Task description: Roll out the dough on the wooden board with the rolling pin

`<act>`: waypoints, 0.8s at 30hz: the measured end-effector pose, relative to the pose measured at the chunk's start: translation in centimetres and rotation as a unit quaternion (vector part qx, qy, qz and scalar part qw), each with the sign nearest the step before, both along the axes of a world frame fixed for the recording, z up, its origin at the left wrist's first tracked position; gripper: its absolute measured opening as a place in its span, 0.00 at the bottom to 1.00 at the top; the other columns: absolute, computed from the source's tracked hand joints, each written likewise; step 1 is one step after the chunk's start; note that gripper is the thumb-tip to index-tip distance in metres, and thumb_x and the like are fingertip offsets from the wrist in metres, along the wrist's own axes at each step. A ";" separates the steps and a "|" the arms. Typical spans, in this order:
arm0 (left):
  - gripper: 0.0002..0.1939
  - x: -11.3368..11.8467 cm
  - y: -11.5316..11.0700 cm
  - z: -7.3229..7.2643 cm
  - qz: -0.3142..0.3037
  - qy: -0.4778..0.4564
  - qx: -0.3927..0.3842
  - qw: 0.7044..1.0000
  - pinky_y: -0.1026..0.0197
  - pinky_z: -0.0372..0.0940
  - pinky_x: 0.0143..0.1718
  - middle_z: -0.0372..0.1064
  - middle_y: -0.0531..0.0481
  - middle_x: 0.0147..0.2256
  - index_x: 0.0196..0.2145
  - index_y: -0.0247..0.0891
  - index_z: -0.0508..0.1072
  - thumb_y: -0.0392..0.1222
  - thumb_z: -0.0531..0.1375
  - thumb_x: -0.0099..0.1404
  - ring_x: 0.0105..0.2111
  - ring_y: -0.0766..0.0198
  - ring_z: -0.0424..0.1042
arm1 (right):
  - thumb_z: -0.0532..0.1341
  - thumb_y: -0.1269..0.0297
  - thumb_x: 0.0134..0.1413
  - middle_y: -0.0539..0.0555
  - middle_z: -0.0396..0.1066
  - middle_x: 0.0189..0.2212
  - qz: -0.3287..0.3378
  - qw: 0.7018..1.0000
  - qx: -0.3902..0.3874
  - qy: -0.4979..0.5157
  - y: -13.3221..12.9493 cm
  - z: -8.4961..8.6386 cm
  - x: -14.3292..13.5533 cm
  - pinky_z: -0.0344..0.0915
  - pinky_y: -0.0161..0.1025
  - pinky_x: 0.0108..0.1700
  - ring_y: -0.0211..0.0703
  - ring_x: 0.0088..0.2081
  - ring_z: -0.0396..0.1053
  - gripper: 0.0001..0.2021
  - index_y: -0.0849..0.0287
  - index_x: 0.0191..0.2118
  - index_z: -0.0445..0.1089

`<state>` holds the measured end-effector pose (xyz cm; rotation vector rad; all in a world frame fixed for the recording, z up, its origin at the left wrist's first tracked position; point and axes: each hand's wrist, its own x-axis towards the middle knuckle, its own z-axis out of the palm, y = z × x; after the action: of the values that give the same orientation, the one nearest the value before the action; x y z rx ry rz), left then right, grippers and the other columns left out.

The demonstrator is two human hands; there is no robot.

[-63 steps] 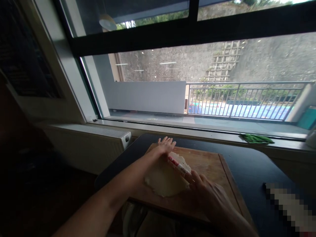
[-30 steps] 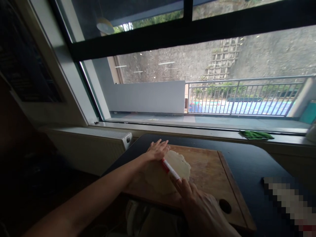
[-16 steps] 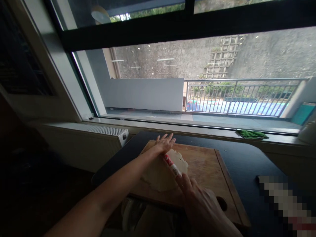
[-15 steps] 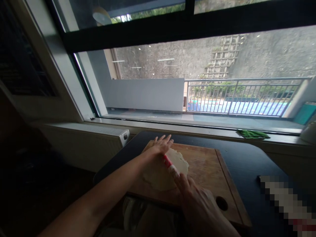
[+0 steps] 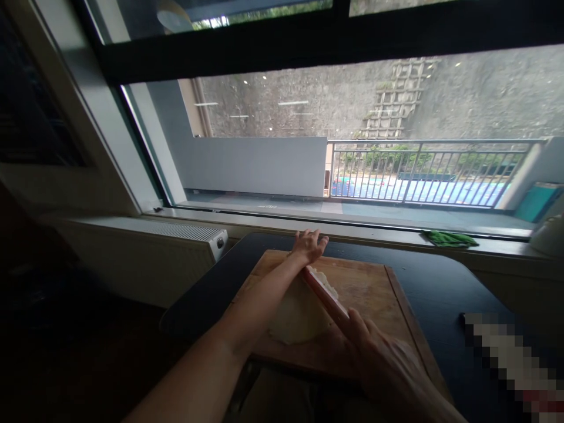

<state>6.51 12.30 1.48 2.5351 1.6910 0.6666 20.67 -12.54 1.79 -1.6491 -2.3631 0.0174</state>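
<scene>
A flattened sheet of pale dough (image 5: 297,320) lies on a wooden cutting board (image 5: 361,282). Slantwise across its right part runs a reddish rolling pin (image 5: 326,298). My left hand (image 5: 311,245) is over the pin's far end, fingers stretched and spread, with the palm side hidden. At the near end, my right hand (image 5: 374,346) has its fingers curled on the pin; part of that grip is out of sight beneath the hand. My left forearm covers much of the board's left side and some of the dough.
The board rests on a dark table (image 5: 445,294) with rounded corners. A blurred-out object (image 5: 511,358) lies at the table's right. Behind are a windowsill with a green cloth (image 5: 449,238) and a white radiator (image 5: 185,252) on the left.
Both hands and the rolling pin have moved to the right across the dough. The pin's visible surface has turned from red-and-white to plain reddish. More dough shows left of the pin.
</scene>
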 end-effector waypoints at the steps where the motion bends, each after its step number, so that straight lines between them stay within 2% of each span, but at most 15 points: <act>1: 0.29 0.4 0.1 0.1 -0.005 -0.003 0.009 1.000 0.50 0.38 0.59 0.64 0.45 0.52 0.55 0.38 0.60 0.57 0.37 0.67 0.59 0.57 0.48 | 0.46 0.74 0.56 0.54 0.69 0.40 -0.001 1.000 0.001 -0.001 0.1 0.2 -0.1 0.57 0.30 0.27 0.38 0.31 0.70 0.28 0.49 0.61 0.44; 4: 0.26 -0.3 -0.5 0.1 -0.012 -0.011 0.029 0.999 0.52 0.40 0.59 0.66 0.46 0.50 0.53 0.38 0.61 0.52 0.36 0.69 0.56 0.60 0.54 | 0.46 0.74 0.56 0.55 0.70 0.38 -0.007 1.000 -0.004 -0.008 0.4 0.3 -1.2 0.56 0.30 0.26 0.38 0.32 0.71 0.22 0.54 0.56 0.53; 8: 0.23 -5.1 -3.6 -1.4 -0.021 0.005 0.027 0.999 0.53 0.45 0.58 0.67 0.48 0.49 0.49 0.38 0.66 0.44 0.37 0.69 0.53 0.61 0.59 | 0.48 0.74 0.55 0.55 0.71 0.33 -0.023 0.999 -0.027 -0.033 1.2 -0.3 -3.0 0.51 0.33 0.22 0.41 0.28 0.71 0.18 0.59 0.51 0.57; 9: 0.22 -6.3 -4.4 -1.8 -0.060 0.022 0.036 0.997 0.53 0.43 0.59 0.66 0.48 0.51 0.49 0.38 0.67 0.42 0.37 0.69 0.56 0.61 0.55 | 0.48 0.75 0.54 0.55 0.71 0.32 -0.026 0.998 -0.032 -0.039 1.3 -0.4 -3.2 0.50 0.34 0.21 0.41 0.27 0.71 0.18 0.60 0.51 0.57; 12: 0.24 -8.4 -5.9 -2.1 -0.099 0.051 0.026 0.993 0.53 0.42 0.60 0.56 0.47 0.58 0.54 0.36 0.63 0.44 0.38 0.69 0.61 0.60 0.45 | 0.49 0.73 0.54 0.54 0.71 0.30 -0.019 0.999 -0.027 -0.031 1.7 -0.5 -3.4 0.48 0.35 0.21 0.43 0.27 0.71 0.17 0.59 0.50 0.58; 15: 0.24 -6.9 -5.1 -1.2 -0.099 0.111 -0.051 0.987 0.47 0.40 0.60 0.55 0.47 0.59 0.55 0.39 0.63 0.49 0.40 0.68 0.62 0.55 0.43 | 0.49 0.68 0.57 0.53 0.71 0.29 -0.029 0.999 -0.018 -0.014 1.7 -0.2 -2.5 0.47 0.35 0.21 0.43 0.27 0.71 0.11 0.57 0.46 0.60; 18: 0.24 -2.9 -3.1 -0.2 -0.090 0.140 -0.113 0.980 0.40 0.36 0.58 0.54 0.51 0.59 0.54 0.45 0.64 0.51 0.40 0.68 0.62 0.52 0.43 | 0.48 0.65 0.59 0.53 0.71 0.30 -0.066 0.997 -0.025 -0.040 1.7 0.0 -1.1 0.45 0.35 0.20 0.42 0.27 0.71 0.11 0.57 0.46 0.60; 21: 0.24 0.6 -1.4 0.3 -0.079 0.136 -0.134 0.978 0.38 0.32 0.58 0.52 0.53 0.60 0.55 0.49 0.62 0.54 0.40 0.67 0.62 0.51 0.42 | 0.47 0.64 0.60 0.53 0.70 0.31 -0.084 0.994 -0.029 -0.067 1.5 0.1 0.1 0.45 0.34 0.20 0.41 0.28 0.72 0.15 0.55 0.52 0.56; 24: 0.25 1.2 -1.2 0.1 -0.081 0.133 -0.140 0.978 0.38 0.31 0.58 0.52 0.51 0.60 0.56 0.48 0.61 0.55 0.38 0.67 0.62 0.52 0.42 | 0.48 0.67 0.59 0.53 0.69 0.32 -0.086 0.993 -0.029 -0.071 1.4 0.1 0.3 0.47 0.33 0.20 0.39 0.28 0.71 0.20 0.53 0.57 0.51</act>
<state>7.70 11.06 1.61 2.6054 1.4903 0.0729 20.98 -11.11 1.93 -1.9353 -2.3327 -0.0674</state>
